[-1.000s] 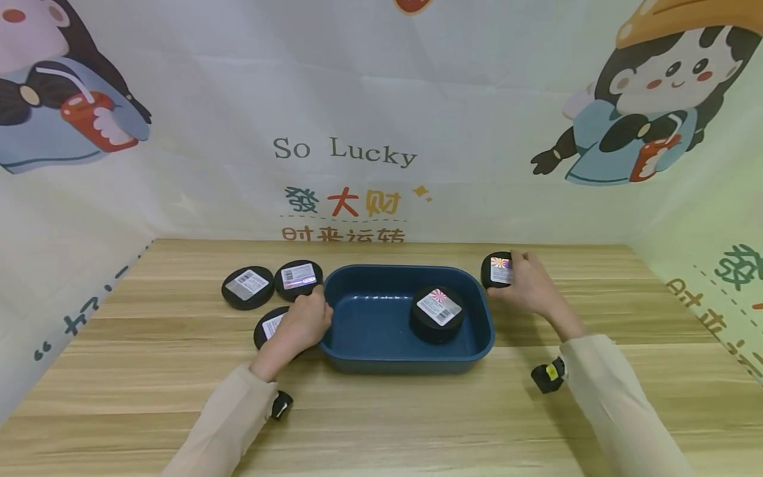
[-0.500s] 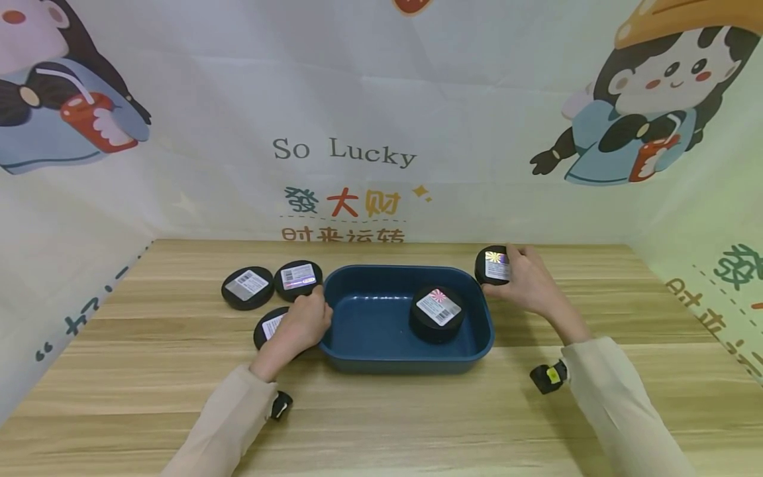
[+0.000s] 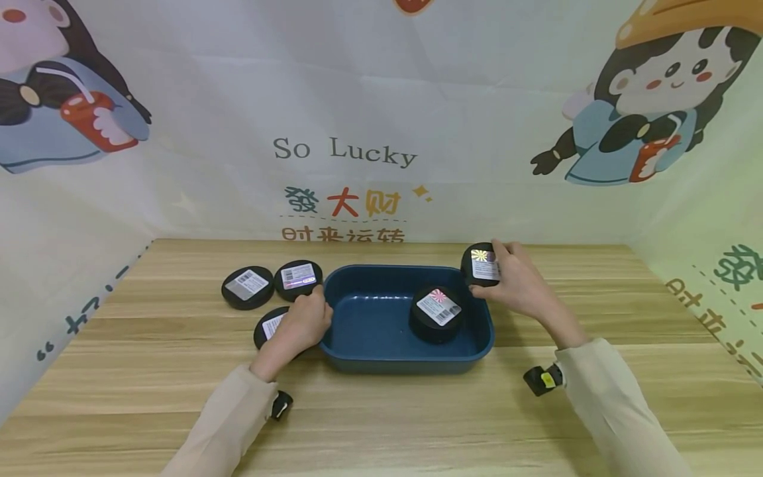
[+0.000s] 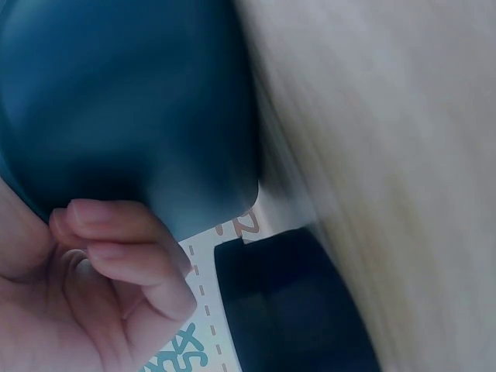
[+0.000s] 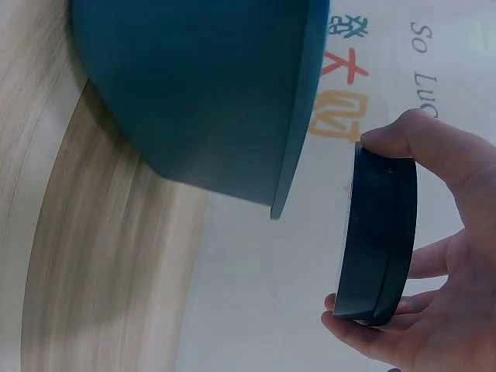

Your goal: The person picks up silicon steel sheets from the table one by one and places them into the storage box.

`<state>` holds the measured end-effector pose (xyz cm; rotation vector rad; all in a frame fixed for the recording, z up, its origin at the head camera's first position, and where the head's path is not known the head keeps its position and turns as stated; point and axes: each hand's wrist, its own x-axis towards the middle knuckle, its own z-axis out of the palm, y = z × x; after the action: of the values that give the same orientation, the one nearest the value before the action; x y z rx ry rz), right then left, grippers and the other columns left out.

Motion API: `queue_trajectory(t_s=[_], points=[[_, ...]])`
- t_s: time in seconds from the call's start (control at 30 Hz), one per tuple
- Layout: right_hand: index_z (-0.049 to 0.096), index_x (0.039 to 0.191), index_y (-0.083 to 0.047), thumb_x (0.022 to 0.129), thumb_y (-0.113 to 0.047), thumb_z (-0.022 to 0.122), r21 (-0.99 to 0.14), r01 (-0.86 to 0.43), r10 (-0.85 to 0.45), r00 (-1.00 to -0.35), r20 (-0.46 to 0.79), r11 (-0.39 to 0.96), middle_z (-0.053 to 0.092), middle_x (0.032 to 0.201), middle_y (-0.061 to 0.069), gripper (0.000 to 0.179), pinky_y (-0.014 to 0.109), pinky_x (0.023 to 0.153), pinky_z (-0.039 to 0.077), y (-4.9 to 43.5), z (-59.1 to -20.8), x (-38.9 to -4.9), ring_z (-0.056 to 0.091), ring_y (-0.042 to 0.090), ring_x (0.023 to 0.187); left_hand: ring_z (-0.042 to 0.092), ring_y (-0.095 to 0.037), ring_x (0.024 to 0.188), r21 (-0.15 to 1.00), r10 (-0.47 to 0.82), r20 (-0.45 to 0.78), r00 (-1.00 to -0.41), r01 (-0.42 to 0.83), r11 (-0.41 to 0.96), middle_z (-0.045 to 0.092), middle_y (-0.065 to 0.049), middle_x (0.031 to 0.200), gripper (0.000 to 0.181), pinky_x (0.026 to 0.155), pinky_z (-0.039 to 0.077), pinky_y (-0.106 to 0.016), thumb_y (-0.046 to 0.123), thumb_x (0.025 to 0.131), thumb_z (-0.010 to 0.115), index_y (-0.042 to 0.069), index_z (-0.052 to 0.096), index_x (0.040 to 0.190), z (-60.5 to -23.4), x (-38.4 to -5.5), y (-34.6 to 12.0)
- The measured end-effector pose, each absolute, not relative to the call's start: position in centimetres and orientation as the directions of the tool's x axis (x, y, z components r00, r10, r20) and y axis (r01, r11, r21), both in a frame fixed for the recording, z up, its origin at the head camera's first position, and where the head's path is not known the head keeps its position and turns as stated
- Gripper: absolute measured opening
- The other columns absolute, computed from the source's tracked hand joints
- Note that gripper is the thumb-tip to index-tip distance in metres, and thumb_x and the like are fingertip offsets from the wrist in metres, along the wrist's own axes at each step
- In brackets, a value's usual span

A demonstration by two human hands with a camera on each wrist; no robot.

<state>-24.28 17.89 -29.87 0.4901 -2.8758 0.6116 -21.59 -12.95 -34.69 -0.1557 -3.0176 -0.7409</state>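
Note:
My right hand (image 3: pixel 521 281) grips a flat round black container (image 3: pixel 480 265) with a white label by its edge, over the far right corner of the blue plastic bin (image 3: pixel 381 367). In the right wrist view, the thumb (image 5: pixel 415 136) is on one side of this container (image 5: pixel 377 236) and fingertips on the other, apart from the bin. At the bin's left end, my left hand (image 3: pixel 303 322) holds the rim with curled fingers (image 4: pixel 128 240). Inside the bin, on the right, sits a taller black round container or stack (image 3: pixel 437 317), label up; which one I cannot tell.
Left of the bin, more labelled round black containers lie on the wooden table (image 3: pixel 179 397): one (image 3: pixel 248 287) at the far left, one (image 3: pixel 299 279) beside the rim and one (image 3: pixel 271 326) partly under my left hand. A printed cloth (image 3: pixel 477 132) stands behind.
My right hand has carried the black container leftward and slightly up, from beside the bin to over its far right corner. The left hand and bin stay in place.

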Motion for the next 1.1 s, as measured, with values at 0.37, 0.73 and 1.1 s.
queue_trajectory(t_s=[0.37, 0.73, 1.1], points=[[0.026, 0.131, 0.016, 0.068, -0.024, 0.073, -0.391, -0.388, -0.329, -0.921, 0.211, 0.835, 0.035, 0.123, 0.034, 0.088, 0.047, 0.082, 0.041, 16.5, -30.0, -23.8, 0.045, 0.039, 0.100, 0.058, -0.030, 0.072, 0.460, 0.088, 0.059, -0.994, 0.106, 0.881, 0.057, -0.029, 0.083, 0.028, 0.059, 0.046, -0.044, 0.005, 0.086, 0.041, -0.013, 0.046, 0.106, -34.7, -21.5, -12.9], [0.032, 0.128, 0.015, 0.066, -0.021, 0.075, -0.380, -0.462, -0.397, -0.886, 0.240, 0.802, 0.040, 0.119, 0.032, 0.084, 0.044, 0.080, 0.044, 15.2, -30.7, -23.3, 0.045, 0.037, 0.099, 0.057, -0.029, 0.070, 0.464, 0.081, 0.037, -0.996, 0.089, 0.881, 0.057, -0.029, 0.085, 0.030, 0.058, 0.046, -0.043, 0.005, 0.086, 0.041, -0.013, 0.045, 0.109, -34.6, -21.6, -12.9], [0.035, 0.127, 0.012, 0.065, -0.023, 0.075, -0.363, -0.503, -0.441, -0.864, 0.244, 0.784, 0.043, 0.115, 0.029, 0.081, 0.040, 0.077, 0.044, 14.1, -31.8, -23.4, 0.047, 0.032, 0.092, 0.056, -0.027, 0.069, 0.466, 0.082, 0.032, -0.996, 0.088, 0.880, 0.057, -0.028, 0.084, 0.030, 0.057, 0.045, -0.041, 0.006, 0.086, 0.040, -0.013, 0.046, 0.109, -34.7, -21.7, -13.0]])
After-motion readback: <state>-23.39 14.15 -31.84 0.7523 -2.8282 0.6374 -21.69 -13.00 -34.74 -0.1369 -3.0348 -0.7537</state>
